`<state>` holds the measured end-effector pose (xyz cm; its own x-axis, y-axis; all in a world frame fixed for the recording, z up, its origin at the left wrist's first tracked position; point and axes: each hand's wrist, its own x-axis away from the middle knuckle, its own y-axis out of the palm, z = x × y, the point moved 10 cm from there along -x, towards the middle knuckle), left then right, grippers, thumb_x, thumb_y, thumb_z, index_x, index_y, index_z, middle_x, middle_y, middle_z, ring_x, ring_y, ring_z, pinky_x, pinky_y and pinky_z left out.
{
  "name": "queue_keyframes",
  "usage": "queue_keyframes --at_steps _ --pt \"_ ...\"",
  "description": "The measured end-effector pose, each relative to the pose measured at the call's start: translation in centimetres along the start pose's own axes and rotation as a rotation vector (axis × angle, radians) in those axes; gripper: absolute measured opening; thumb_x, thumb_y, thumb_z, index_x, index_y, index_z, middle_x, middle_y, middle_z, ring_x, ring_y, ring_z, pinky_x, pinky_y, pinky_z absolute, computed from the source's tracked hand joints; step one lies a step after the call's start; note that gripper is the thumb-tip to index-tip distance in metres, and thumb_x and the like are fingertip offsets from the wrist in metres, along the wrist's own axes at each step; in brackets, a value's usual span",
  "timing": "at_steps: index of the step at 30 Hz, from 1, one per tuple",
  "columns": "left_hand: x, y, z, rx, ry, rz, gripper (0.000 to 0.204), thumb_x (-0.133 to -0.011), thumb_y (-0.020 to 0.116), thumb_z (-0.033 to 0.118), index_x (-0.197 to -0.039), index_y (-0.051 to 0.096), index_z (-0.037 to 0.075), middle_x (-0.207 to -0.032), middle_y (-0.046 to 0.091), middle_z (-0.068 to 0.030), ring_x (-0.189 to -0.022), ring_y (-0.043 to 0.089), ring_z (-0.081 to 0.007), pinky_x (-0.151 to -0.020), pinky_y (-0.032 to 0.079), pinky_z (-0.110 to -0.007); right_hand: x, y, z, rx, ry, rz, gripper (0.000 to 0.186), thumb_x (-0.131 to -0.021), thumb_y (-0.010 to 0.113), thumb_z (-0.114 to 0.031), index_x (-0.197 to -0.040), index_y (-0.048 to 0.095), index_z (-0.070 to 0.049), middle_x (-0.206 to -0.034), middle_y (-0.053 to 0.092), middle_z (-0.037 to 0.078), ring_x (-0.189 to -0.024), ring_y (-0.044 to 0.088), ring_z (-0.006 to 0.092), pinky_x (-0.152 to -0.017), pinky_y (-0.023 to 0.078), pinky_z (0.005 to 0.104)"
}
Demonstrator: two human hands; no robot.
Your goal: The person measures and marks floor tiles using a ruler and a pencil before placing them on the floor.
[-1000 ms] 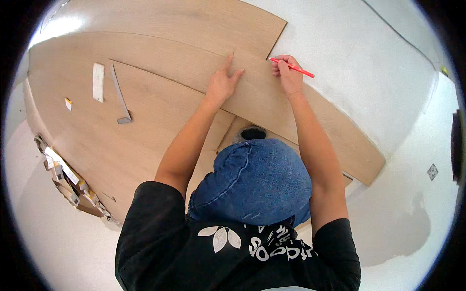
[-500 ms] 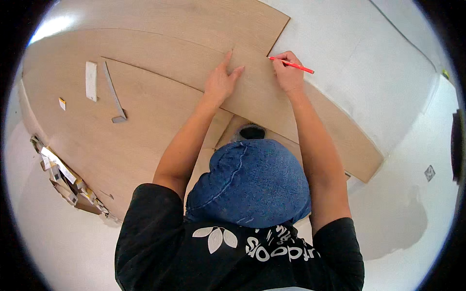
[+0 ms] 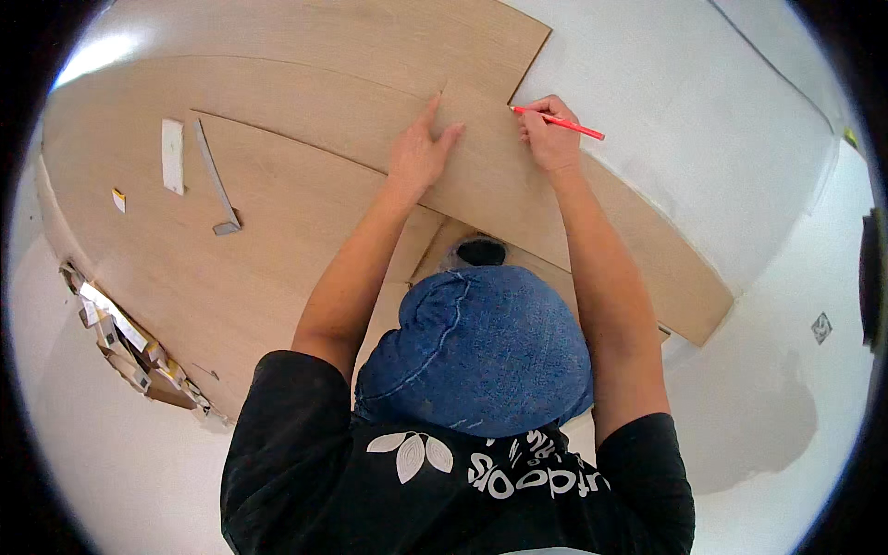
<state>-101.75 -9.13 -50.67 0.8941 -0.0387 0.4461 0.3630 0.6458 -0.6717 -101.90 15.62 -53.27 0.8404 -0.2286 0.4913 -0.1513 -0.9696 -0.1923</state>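
My left hand [image 3: 422, 155] lies on a wood-look floor plank [image 3: 499, 199], thumb and forefinger spread and nothing in its grasp. That plank runs diagonally from beneath my left hand to the lower right. In my right hand [image 3: 552, 139] is a red pencil [image 3: 572, 124], pinched near its point. The pencil's tip meets the plank beside the corner where the end of a farther plank [image 3: 490, 42] stops. My right hand rests at the plank's far edge, next to the pale bare floor [image 3: 638, 111].
On the laid planks to the left lie a grey metal square [image 3: 215, 176], a white strip [image 3: 173, 155] and a small yellow-and-white piece [image 3: 118, 199]. Scraps and offcuts [image 3: 129, 338] line the far left edge. My shoe [image 3: 481, 251] stands by the plank's near edge.
The pencil's back end has swung slightly to the right and down, while its tip stays near the corner. My left hand is nearly still.
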Motion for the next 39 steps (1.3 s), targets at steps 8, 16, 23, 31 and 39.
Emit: queue_keyframes --at_steps 8,16,23,31,39 --pt "0.2 -0.3 1.2 -0.016 -0.142 -0.132 0.075 -0.095 0.068 0.043 -0.156 0.042 0.008 -0.111 0.072 -0.029 -0.099 0.072 -0.0386 -0.088 0.056 -0.045 0.2 -0.3 0.1 0.045 -0.032 -0.005 0.017 -0.085 0.068 -0.018 -0.084 0.067 -0.001 -0.073 0.065 0.005 -0.067 0.058 0.0121 -0.062 0.048 0.03" --pt "0.4 -0.7 1.8 0.007 -0.154 -0.164 0.077 -0.096 0.067 0.045 -0.157 0.04 0.007 -0.122 0.067 -0.0314 -0.111 0.068 -0.0414 -0.093 0.054 -0.046 0.5 -0.3 -0.6 0.145 -0.096 0.014 0.016 -0.086 0.067 -0.019 -0.084 0.067 -0.003 -0.074 0.066 0.007 -0.069 0.058 0.0133 -0.064 0.049 0.0318" --pt "-1.1 -0.2 1.5 -0.027 -0.092 -0.158 0.073 -0.098 0.065 0.042 -0.158 0.039 0.007 -0.133 0.063 -0.0294 -0.117 0.066 -0.0409 -0.098 0.052 -0.046 5.6 -4.1 0.1 -0.222 0.012 0.065 0.027 -0.099 0.06 -0.024 -0.094 0.067 0.002 -0.09 0.071 0.008 -0.084 0.064 0.0157 -0.079 0.052 0.0318" --pt "-0.3 -2.4 -1.1 0.021 -0.057 -0.031 0.067 -0.1 0.065 0.031 -0.154 0.042 0.0 -0.13 0.066 -0.0271 -0.115 0.067 -0.0359 -0.098 0.051 -0.04 30.5 -24.2 17.0 -0.589 0.545 0.984 0.027 -0.106 0.051 -0.032 -0.116 0.059 -0.009 -0.103 0.066 0.007 -0.06 0.05 0.0125 -0.05 0.042 0.0294" --pt "0.2 -4.3 5.5 0.08 0.083 0.021 0.064 -0.104 0.059 0.035 -0.151 0.044 -0.006 -0.147 0.053 -0.0295 -0.135 0.054 -0.0379 -0.112 0.042 -0.042 34.8 -28.0 25.0 -1.176 0.561 1.196 0.027 -0.102 0.059 -0.042 -0.11 0.056 -0.016 -0.096 0.062 -0.001 -0.051 0.035 0.0073 -0.043 0.029 0.0234"
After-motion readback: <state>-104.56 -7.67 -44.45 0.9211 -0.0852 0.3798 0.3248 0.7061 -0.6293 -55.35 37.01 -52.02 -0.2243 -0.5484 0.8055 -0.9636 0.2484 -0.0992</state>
